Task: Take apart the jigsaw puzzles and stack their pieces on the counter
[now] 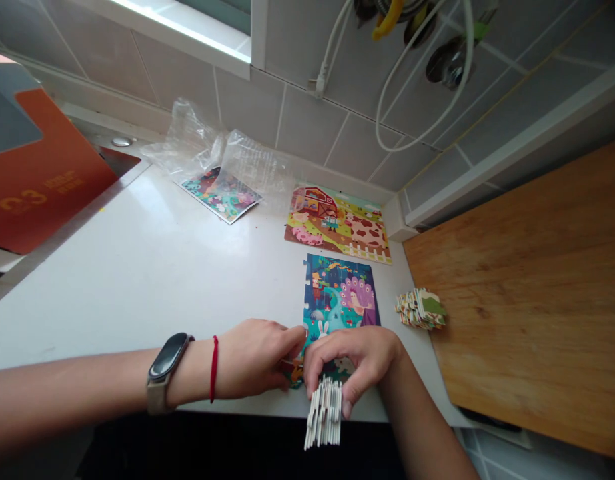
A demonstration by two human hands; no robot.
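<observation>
My right hand [360, 357] grips a thick stack of puzzle pieces [323, 413] between thumb and fingers, edges facing me at the table's front edge. Just beyond it lies a partly assembled jigsaw puzzle [335, 287] with a purple peacock and a white rabbit; its left side shows open tabs and notches. My left hand [257, 357] is closed at the puzzle's lower left corner, on a puzzle piece [293, 373] with orange and teal print. Both hands hide much of the puzzle's lower part, and whether that piece is joined cannot be seen.
A farm puzzle [337, 223] lies behind, near the wall. Left of it a picture card [221, 193] sits partly under a clear plastic bag [247, 163]. Another pile of pieces [421, 309] rests by a wooden board [527, 287] on the right. An orange box [42, 167] stands at left.
</observation>
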